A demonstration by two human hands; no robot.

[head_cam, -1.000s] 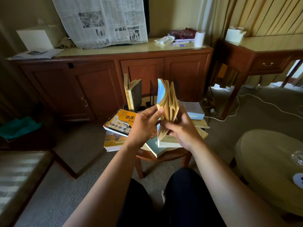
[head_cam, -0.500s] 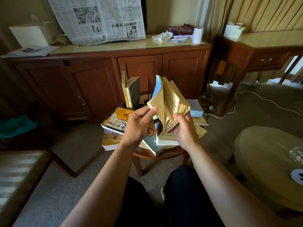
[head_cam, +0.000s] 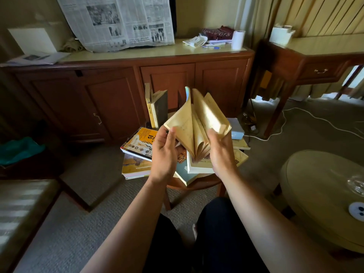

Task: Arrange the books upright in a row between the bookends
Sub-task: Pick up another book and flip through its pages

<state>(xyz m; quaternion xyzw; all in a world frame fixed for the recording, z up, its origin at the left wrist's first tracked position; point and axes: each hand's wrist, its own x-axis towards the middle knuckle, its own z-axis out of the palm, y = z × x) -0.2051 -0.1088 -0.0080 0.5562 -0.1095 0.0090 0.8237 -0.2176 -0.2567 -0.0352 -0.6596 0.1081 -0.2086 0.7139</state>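
Note:
An old paperback with yellowed pages (head_cam: 199,123) is held fanned open above a small round wooden table (head_cam: 197,183). My right hand (head_cam: 221,152) grips its right half from behind and below. My left hand (head_cam: 164,152) holds the left pages, thumb on the page edge. Under them lie several books flat: an orange-covered one (head_cam: 140,142) on a yellow one (head_cam: 135,166), a cream one (head_cam: 199,166), and a light blue one (head_cam: 237,130). Two books (head_cam: 156,108) stand upright at the back left of the table. No bookend shows plainly.
A long wooden sideboard (head_cam: 126,91) stands behind the table, with a newspaper (head_cam: 118,22) propped on it. A wooden desk (head_cam: 307,60) is at the right, a white cable (head_cam: 315,117) on the carpet. A round padded stool (head_cam: 323,190) sits at right, a cushioned seat (head_cam: 21,209) at left.
The book, held nearly closed and upright a second ago, has fanned wide open. My left thumb has shifted onto the left pages as they spread.

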